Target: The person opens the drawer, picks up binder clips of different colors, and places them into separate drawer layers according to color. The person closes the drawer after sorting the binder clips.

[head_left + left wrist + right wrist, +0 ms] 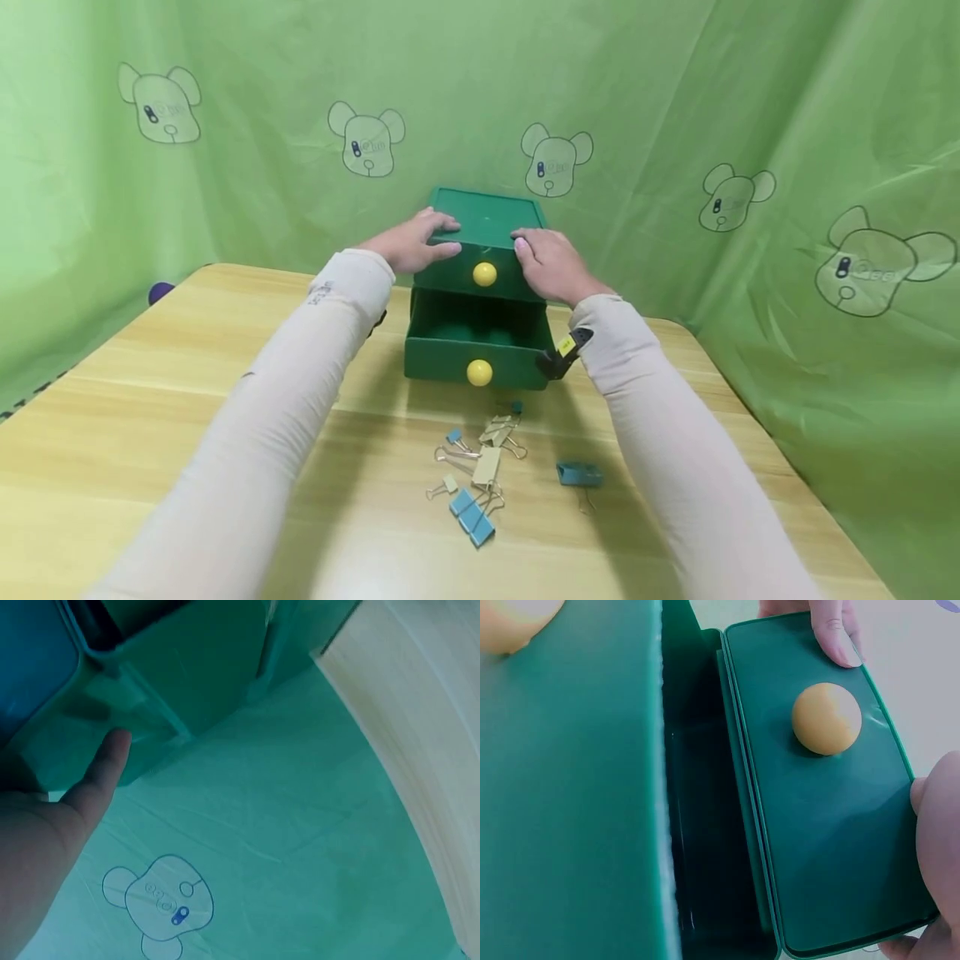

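Observation:
A green drawer unit (498,218) with two tiers stands on the table. Its upper drawer front (840,832) is flush and has a yellow knob (484,274); the lower drawer (450,354) is pulled out, with no contents visible. My left hand (414,242) grips the upper tier's left front corner, thumb on the front and fingers on top. At the opposite corner, my right hand (553,262) holds the edge in a similar way. One left finger (105,769) points along the green side. Several blue and cream binder clips (472,518) lie before the unit.
A teal binder clip (579,474) lies apart on the right, near my right forearm. The wooden table (150,400) meets green curtains (465,67) printed with bear faces. Something purple (161,292) shows past the left table edge.

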The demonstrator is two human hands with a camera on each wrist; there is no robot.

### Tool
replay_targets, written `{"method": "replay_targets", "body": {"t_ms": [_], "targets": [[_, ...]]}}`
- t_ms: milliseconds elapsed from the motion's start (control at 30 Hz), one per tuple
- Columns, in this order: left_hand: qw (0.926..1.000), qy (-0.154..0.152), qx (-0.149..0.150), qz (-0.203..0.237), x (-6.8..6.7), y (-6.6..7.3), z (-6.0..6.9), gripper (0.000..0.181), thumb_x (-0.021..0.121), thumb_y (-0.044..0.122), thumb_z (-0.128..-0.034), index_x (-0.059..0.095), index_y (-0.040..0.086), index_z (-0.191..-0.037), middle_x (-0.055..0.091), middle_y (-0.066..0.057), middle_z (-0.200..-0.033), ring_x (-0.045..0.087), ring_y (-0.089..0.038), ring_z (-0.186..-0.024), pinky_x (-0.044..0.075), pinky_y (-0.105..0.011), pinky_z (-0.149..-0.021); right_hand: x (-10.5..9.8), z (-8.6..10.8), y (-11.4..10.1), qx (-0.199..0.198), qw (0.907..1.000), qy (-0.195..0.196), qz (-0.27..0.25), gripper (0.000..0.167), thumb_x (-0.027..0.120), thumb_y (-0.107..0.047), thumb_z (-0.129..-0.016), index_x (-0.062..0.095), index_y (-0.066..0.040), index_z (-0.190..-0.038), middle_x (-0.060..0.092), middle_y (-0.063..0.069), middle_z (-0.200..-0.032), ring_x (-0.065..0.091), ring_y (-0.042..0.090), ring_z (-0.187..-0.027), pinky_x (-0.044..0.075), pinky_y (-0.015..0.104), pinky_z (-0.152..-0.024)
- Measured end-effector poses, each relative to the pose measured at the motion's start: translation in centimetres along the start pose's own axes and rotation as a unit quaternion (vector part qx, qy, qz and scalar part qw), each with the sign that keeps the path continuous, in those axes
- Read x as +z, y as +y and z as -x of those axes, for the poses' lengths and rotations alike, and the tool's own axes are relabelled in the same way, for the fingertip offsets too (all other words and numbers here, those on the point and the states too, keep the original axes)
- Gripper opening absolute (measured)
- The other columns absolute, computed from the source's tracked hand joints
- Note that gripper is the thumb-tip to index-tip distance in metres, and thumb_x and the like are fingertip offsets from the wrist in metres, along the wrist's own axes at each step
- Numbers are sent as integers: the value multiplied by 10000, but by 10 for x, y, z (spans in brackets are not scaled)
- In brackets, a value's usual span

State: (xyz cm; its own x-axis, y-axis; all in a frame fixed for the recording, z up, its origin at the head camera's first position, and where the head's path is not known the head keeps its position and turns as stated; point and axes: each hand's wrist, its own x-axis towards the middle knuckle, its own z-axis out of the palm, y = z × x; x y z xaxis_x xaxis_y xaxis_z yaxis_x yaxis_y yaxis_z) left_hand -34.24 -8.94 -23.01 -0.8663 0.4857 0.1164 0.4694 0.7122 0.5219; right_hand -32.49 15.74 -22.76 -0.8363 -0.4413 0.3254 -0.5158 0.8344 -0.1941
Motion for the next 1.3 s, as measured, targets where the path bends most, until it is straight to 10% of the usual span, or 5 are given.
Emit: {"method": "replay_targets", "body": {"t_ms": [600,867,1000,1167,1300], "targets": [[9930,978,292,-593,21,29,30,583,632,333,-945,391,166,-1450,206,-145,-1549,285,-317,-1385,256,-507,-1118,1,-3,-8,310,9990,-311,111,434,286,-241,-1062,434,21,-1375,468,197,-1410,294,372,-1375,202,431,-1145],[9497,2105,1967,-1230,40,57,51,190,691,150,-902,558,55,-1000,488,-111,-970,440,-289,-933,353,-404,-785,-2,-3,-7,291,9992,-234,119,443,285,-252,-1061,440,22,-1373,472,201,-1408,302,365,-1375,204,437,-1144],[9413,1921,2679,-729,51,66,56,162,658,-23,-883,530,37,-803,557,-86,-777,534,-248,-757,463,-312,-712,-2,-2,-6,310,9993,-185,108,444,286,-251,-1061,441,20,-1377,471,199,-1410,301,364,-1375,207,436,-1143],[9691,1075,2220,-84,61,76,65,170,703,112,-898,566,69,-807,619,-24,-774,588,-147,-713,500,-242,-677,-1,-2,-5,296,9993,-146,167,439,285,-244,-1061,446,23,-1371,473,200,-1410,314,357,-1372,198,423,-1146],[9697,541,2368,-246,66,75,69,175,673,153,-922,569,77,-804,584,12,-739,529,-124,-675,464,-236,-648,-1,-2,-5,235,9994,-141,192,435,285,-239,-1060,448,27,-1363,481,198,-1401,334,345,-1364,189,404,-1149]]}}
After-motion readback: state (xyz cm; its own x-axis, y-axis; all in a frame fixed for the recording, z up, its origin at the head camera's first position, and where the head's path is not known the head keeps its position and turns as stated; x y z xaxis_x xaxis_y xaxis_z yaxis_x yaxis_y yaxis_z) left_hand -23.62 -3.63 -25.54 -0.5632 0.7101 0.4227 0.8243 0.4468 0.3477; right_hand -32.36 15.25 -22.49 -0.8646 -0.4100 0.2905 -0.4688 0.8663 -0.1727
